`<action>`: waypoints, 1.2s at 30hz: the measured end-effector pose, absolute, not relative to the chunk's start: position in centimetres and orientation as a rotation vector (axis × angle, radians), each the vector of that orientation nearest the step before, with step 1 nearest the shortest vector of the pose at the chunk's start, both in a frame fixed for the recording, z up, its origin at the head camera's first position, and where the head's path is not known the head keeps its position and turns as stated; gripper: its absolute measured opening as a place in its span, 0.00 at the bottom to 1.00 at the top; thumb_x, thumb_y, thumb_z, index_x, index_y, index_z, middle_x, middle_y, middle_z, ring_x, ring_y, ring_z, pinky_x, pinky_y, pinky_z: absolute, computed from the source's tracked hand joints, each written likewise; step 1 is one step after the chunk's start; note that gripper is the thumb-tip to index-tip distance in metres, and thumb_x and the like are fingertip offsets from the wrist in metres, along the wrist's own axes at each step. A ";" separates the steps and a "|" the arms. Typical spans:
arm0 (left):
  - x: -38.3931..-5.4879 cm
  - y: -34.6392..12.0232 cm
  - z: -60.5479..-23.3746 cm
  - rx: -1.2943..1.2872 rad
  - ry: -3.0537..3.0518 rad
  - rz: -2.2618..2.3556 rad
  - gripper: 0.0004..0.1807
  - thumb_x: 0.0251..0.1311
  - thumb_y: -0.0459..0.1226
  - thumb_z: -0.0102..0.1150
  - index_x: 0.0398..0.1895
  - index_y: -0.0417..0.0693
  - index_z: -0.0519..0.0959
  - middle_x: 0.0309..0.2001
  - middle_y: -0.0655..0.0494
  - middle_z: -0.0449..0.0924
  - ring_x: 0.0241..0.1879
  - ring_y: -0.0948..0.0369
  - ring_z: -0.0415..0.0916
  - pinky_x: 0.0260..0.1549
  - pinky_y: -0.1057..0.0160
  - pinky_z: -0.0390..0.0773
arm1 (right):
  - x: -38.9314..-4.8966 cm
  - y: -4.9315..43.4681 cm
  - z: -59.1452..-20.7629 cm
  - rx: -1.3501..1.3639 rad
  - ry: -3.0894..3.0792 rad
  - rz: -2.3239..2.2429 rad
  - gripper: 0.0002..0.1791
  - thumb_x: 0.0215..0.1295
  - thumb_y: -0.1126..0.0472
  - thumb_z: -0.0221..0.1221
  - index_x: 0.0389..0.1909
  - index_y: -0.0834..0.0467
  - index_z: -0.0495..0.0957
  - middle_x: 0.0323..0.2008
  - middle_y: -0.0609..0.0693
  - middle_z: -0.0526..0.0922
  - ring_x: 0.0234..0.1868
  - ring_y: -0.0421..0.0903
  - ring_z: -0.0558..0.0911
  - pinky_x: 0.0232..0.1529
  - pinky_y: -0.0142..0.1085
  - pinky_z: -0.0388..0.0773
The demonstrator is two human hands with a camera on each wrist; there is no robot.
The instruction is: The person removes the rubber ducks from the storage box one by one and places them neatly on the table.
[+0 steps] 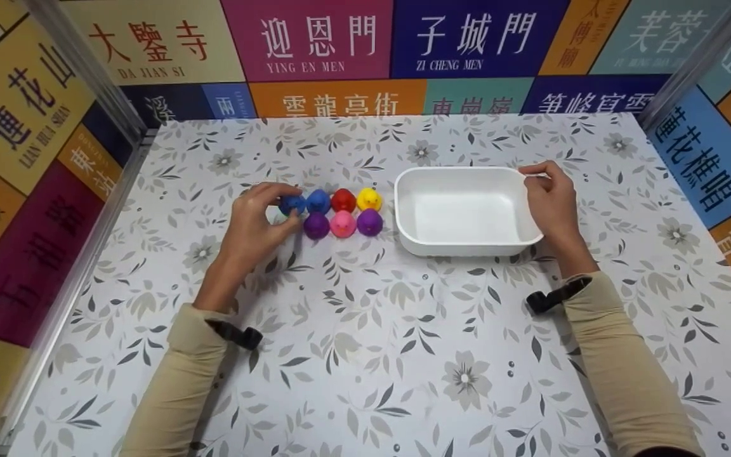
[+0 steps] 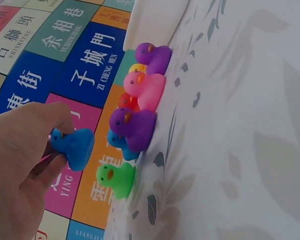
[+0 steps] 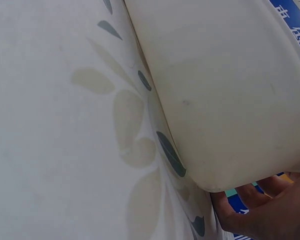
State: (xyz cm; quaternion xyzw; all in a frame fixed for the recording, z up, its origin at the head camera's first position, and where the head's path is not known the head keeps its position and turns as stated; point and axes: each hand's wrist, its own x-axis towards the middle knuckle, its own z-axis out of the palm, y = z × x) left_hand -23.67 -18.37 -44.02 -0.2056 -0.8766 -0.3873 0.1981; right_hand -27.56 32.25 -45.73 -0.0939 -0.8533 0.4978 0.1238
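My left hand (image 1: 257, 219) pinches a blue toy duck (image 2: 75, 147) between thumb and fingers, lifted off the table as the left wrist view shows. Below it stands a green duck (image 2: 116, 180), which the head view hides. Beside these, two rows of ducks sit close together: a second blue duck (image 1: 318, 201), a red one (image 1: 343, 200) and a yellow one (image 1: 369, 200) behind; a purple one (image 1: 316, 225), a pink one (image 1: 342, 224) and another purple one (image 1: 370, 223) in front. At the right end of a white plastic box (image 1: 467, 249), my right hand (image 1: 553, 200) grips the rim.
A white tablecloth (image 1: 353, 355) with grey leaves and flowers covers the table. Panels with printed characters (image 1: 321, 38) line the back and both sides. The box interior shows a bare white floor, and its left end stands close to the ducks.
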 end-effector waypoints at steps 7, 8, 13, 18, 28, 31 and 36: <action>-23.8 -19.1 -44.5 -0.618 -2.516 -1.090 0.14 0.60 0.30 0.72 0.49 0.43 0.89 0.49 0.50 0.90 0.48 0.56 0.86 0.52 0.50 0.87 | -27.7 32.5 -45.8 -0.264 -2.483 1.442 0.18 0.81 0.53 0.49 0.60 0.49 0.83 0.32 0.36 0.86 0.38 0.39 0.84 0.38 0.32 0.78; -23.8 -19.2 -44.6 -0.624 -2.534 -1.091 0.14 0.60 0.30 0.72 0.49 0.44 0.89 0.49 0.50 0.90 0.48 0.56 0.86 0.52 0.51 0.87 | -27.7 32.5 -45.8 -0.264 -2.482 1.442 0.17 0.81 0.53 0.50 0.60 0.49 0.83 0.32 0.36 0.87 0.37 0.39 0.84 0.38 0.32 0.78; -23.9 -19.6 -44.9 -0.653 -2.629 -1.125 0.16 0.59 0.30 0.73 0.51 0.44 0.88 0.52 0.50 0.88 0.51 0.57 0.85 0.54 0.52 0.88 | -27.5 32.5 -45.7 -0.266 -2.476 1.459 0.18 0.81 0.52 0.49 0.59 0.49 0.83 0.36 0.38 0.89 0.39 0.38 0.85 0.38 0.32 0.80; -24.1 -20.0 -45.2 -0.678 -2.672 -1.146 0.17 0.59 0.29 0.72 0.52 0.41 0.87 0.52 0.49 0.88 0.50 0.55 0.85 0.55 0.51 0.88 | -27.4 32.6 -45.7 -0.265 -2.470 1.478 0.18 0.81 0.52 0.49 0.59 0.49 0.83 0.38 0.38 0.89 0.40 0.39 0.86 0.39 0.32 0.81; -24.3 -20.6 -45.8 -0.668 -2.725 -1.153 0.17 0.58 0.27 0.69 0.51 0.41 0.88 0.51 0.47 0.88 0.53 0.52 0.85 0.56 0.48 0.87 | -27.4 32.3 -45.4 -0.294 -2.491 1.479 0.19 0.82 0.51 0.48 0.61 0.48 0.82 0.45 0.46 0.89 0.46 0.41 0.85 0.43 0.33 0.79; -24.3 -20.7 -45.9 -0.665 -2.736 -1.136 0.17 0.57 0.27 0.68 0.52 0.42 0.88 0.52 0.47 0.88 0.54 0.52 0.85 0.57 0.47 0.86 | -27.4 32.3 -45.4 -0.296 -2.498 1.482 0.18 0.82 0.51 0.47 0.61 0.47 0.82 0.46 0.47 0.89 0.47 0.41 0.85 0.44 0.33 0.79; -23.9 -20.7 -45.5 -0.654 -2.755 -1.113 0.15 0.62 0.32 0.72 0.52 0.44 0.88 0.53 0.48 0.88 0.56 0.52 0.84 0.61 0.47 0.84 | -27.4 32.1 -45.3 -0.276 -2.510 1.477 0.18 0.82 0.51 0.48 0.62 0.48 0.82 0.41 0.43 0.88 0.45 0.41 0.85 0.43 0.33 0.78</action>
